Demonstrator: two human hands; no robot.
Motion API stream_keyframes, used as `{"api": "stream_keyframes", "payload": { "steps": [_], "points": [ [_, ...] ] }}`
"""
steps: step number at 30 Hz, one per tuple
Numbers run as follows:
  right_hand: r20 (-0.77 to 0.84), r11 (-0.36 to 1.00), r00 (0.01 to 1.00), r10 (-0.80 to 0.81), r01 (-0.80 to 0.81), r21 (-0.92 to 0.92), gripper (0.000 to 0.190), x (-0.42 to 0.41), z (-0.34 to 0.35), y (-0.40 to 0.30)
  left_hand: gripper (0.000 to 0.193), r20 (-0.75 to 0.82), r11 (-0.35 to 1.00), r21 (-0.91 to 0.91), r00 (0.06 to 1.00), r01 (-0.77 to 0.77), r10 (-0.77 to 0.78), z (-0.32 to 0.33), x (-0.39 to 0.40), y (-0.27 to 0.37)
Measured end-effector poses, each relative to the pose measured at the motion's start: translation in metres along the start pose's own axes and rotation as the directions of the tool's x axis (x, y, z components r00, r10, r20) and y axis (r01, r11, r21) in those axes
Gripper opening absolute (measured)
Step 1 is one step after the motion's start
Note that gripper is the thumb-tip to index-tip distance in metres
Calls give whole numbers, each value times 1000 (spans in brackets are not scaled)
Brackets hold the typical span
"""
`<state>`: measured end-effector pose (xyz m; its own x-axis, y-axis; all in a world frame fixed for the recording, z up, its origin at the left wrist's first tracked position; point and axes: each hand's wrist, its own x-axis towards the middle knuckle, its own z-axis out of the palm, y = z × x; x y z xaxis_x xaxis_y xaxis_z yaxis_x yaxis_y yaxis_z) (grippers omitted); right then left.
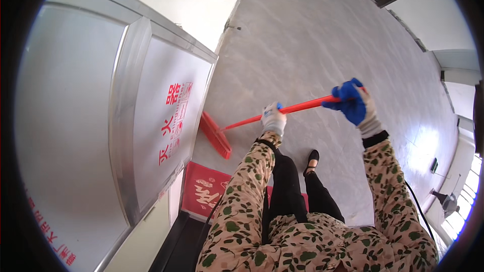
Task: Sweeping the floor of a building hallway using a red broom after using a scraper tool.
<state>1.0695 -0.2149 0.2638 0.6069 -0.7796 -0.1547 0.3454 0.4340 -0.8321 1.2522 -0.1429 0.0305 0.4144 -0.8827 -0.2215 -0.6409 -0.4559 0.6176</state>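
A red broom slants across the view, its bristled head (215, 136) on the grey floor beside a metal cabinet. My left hand (273, 118), in a white and blue work glove, is closed around the middle of the red broom handle (306, 105). Farther up, my right hand (351, 102) grips the handle near its top end; its glove has a blue coated palm. Part of the broom head's left end lies close to the cabinet's edge, and I cannot tell whether they touch.
A fire extinguisher cabinet (166, 121) with red lettering stands at the left. A red mat (204, 189) lies by its base. One black shoe (312, 160) is on the grey floor (321, 37). A small brush-like object (235, 28) lies near the wall. A dark doorway is at top right.
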Motion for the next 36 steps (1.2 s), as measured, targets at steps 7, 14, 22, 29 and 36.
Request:
{"api": "stream_keyframes", "payload": {
  "steps": [7, 14, 22, 29, 36],
  "points": [
    [-308, 963, 913, -266, 263, -52, 14, -82, -15, -60, 8, 124, 991, 29, 984, -130, 126, -21, 19, 130],
    [-297, 915, 866, -402, 393, -93, 17, -134, 2, -90, 8, 159, 910, 25, 900, -414, 405, -56, 7, 181],
    [-227, 925, 920, -320, 355, 138, 12, -48, -21, -48, 4, 236, 946, 65, 926, -317, 294, -43, 84, 125],
    [-557, 864, 686, -468, 488, -125, 10, -177, -7, -57, 18, 214, 785, -139, 755, -604, 619, -32, 22, 214],
    [-494, 794, 640, -589, 340, -504, 16, -233, 37, -152, 19, -69, 714, -363, 781, -599, 621, -57, -48, 273]
  ]
}}
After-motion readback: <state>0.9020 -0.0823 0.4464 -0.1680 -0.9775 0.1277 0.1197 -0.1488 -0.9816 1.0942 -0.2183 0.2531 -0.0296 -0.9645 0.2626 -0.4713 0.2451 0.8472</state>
